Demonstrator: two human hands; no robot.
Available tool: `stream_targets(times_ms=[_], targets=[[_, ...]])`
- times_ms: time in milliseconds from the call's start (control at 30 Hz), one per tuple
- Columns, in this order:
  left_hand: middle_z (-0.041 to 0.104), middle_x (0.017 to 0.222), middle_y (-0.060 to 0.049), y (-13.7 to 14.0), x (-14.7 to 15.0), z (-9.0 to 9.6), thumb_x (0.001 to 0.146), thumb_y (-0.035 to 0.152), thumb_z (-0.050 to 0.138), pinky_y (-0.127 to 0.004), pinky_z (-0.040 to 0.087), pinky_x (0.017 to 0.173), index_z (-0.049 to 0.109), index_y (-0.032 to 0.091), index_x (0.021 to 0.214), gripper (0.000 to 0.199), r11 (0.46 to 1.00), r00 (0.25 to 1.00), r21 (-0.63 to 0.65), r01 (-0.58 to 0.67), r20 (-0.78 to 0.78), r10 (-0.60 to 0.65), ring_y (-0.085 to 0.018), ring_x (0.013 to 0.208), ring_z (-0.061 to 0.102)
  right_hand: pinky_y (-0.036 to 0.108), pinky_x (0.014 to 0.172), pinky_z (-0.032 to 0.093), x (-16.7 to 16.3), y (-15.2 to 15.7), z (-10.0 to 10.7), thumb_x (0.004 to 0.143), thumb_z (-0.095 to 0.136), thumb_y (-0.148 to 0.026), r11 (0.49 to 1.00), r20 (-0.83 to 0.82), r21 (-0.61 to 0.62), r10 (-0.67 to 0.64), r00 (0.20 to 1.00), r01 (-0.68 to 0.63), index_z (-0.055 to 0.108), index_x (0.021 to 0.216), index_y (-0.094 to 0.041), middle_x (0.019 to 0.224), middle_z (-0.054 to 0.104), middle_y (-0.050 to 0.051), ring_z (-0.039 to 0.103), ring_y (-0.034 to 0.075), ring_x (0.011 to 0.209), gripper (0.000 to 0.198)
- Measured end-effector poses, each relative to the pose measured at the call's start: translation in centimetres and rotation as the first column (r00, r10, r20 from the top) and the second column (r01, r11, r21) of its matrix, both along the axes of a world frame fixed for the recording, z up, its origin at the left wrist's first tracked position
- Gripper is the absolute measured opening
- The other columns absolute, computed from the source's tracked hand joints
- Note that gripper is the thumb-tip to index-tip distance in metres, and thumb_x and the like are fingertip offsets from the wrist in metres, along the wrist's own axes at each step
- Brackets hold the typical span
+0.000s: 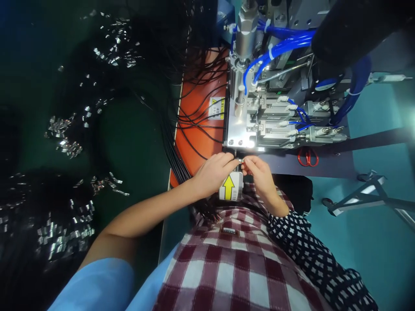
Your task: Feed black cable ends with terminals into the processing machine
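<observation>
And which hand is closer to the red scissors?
The right hand. It's to the left of the red scissors in the picture and a bit lower, not touching them. The left hand is farther left, beyond the right one.

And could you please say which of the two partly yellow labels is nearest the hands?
The label with the yellow arrow, close by the left hand; the other label lies farther up, on the orange surface.
</observation>
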State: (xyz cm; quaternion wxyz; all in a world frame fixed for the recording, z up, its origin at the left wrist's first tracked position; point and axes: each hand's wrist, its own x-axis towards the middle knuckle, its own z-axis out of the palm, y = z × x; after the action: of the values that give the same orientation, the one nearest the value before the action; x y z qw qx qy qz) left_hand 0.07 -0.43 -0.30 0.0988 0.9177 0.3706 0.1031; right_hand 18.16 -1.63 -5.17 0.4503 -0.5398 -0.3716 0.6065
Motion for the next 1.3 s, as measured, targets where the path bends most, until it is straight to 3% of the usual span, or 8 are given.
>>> stream_targets(times_ms=[233, 400, 600, 733, 1000, 1133, 1300], targets=[[0.063, 0.11, -0.013, -0.3, 0.5, -0.9, 0.097, 0.016, 0.043, -0.036, 0.052, 0.083, 0.061, 0.013, 0.114, 0.025, 0.996, 0.994, -0.053, -0.078, 0.067, 0.081, -0.022, 0.095, 0.058, 0.025, 0.053, 0.04, -0.5, 0.4, 0.3, 0.075, 0.071, -0.042, 0.998, -0.05, -0.051, -0.038, 0.998, 0.035, 0.059, 0.072, -0.018, 0.062, 0.053, -0.004, 0.046, 0.009, 0.052, 0.026], [0.062, 0.109, -0.013, -1.0, -1.7, -0.9, 0.094, 0.01, 0.04, -0.036, 0.055, 0.088, 0.06, 0.013, 0.119, 0.032, 0.985, 0.956, -0.085, -0.148, 0.242, 0.164, -0.021, 0.101, 0.059, 0.024, 0.055, 0.038, -0.2, 0.3, 0.3, 0.074, 0.071, -0.04, 0.992, -0.139, -0.125, -0.01, 0.99, -0.008, 0.058, 0.074, -0.017, 0.063, 0.052, -0.005, 0.045, 0.008, 0.053, 0.027], [0.058, 0.128, -0.016, -3.2, -4.9, -1.0, 0.092, 0.006, 0.039, -0.048, 0.051, 0.099, 0.05, 0.016, 0.136, 0.047, 0.975, 0.973, 0.021, -0.221, 0.076, 0.219, -0.027, 0.118, 0.053, 0.024, 0.058, 0.037, 0.0, -0.9, -1.1, 0.076, 0.07, -0.04, 0.991, -0.144, -0.134, -0.041, 0.989, 0.022, 0.057, 0.072, -0.017, 0.06, 0.05, -0.006, 0.045, 0.008, 0.055, 0.026], [0.054, 0.134, -0.017, -3.6, -5.0, -1.3, 0.092, 0.009, 0.039, -0.05, 0.049, 0.101, 0.048, 0.017, 0.14, 0.049, 0.96, 0.962, 0.069, -0.272, -0.014, 0.273, -0.03, 0.124, 0.05, 0.024, 0.058, 0.035, 0.7, -1.7, -1.8, 0.078, 0.069, -0.04, 0.987, -0.1, -0.14, -0.097, 0.99, 0.082, 0.057, 0.072, -0.018, 0.061, 0.049, -0.006, 0.044, 0.008, 0.056, 0.025], [0.053, 0.136, -0.016, -3.9, -4.6, -1.3, 0.095, 0.012, 0.036, -0.046, 0.048, 0.104, 0.05, 0.016, 0.139, 0.047, 0.946, 0.943, 0.042, -0.32, -0.081, 0.323, -0.03, 0.126, 0.048, 0.024, 0.059, 0.036, 2.0, -2.6, -1.7, 0.079, 0.068, -0.041, 0.984, -0.057, -0.146, -0.115, 0.992, 0.106, 0.057, 0.071, -0.019, 0.067, 0.05, -0.004, 0.044, 0.009, 0.057, 0.026], [0.052, 0.137, -0.016, -2.4, -4.4, -1.1, 0.095, 0.013, 0.037, -0.044, 0.049, 0.103, 0.05, 0.015, 0.139, 0.046, 0.942, 0.936, 0.035, -0.333, -0.109, 0.335, -0.03, 0.128, 0.047, 0.024, 0.06, 0.035, 2.4, -3.1, -1.8, 0.08, 0.068, -0.043, 0.983, -0.039, -0.146, -0.12, 0.992, 0.113, 0.057, 0.071, -0.019, 0.067, 0.05, -0.004, 0.043, 0.01, 0.059, 0.028], [0.05, 0.139, -0.015, 1.8, -3.5, -0.8, 0.095, 0.012, 0.037, -0.043, 0.048, 0.104, 0.053, 0.014, 0.134, 0.043, 0.942, 0.939, -0.005, -0.337, -0.08, 0.335, -0.029, 0.131, 0.046, 0.025, 0.06, 0.033, 2.9, -3.2, -1.5, 0.081, 0.067, -0.044, 0.992, -0.015, -0.083, -0.099, 0.995, 0.098, 0.054, 0.067, -0.018, 0.061, 0.046, -0.004, 0.04, 0.011, 0.059, 0.032]])
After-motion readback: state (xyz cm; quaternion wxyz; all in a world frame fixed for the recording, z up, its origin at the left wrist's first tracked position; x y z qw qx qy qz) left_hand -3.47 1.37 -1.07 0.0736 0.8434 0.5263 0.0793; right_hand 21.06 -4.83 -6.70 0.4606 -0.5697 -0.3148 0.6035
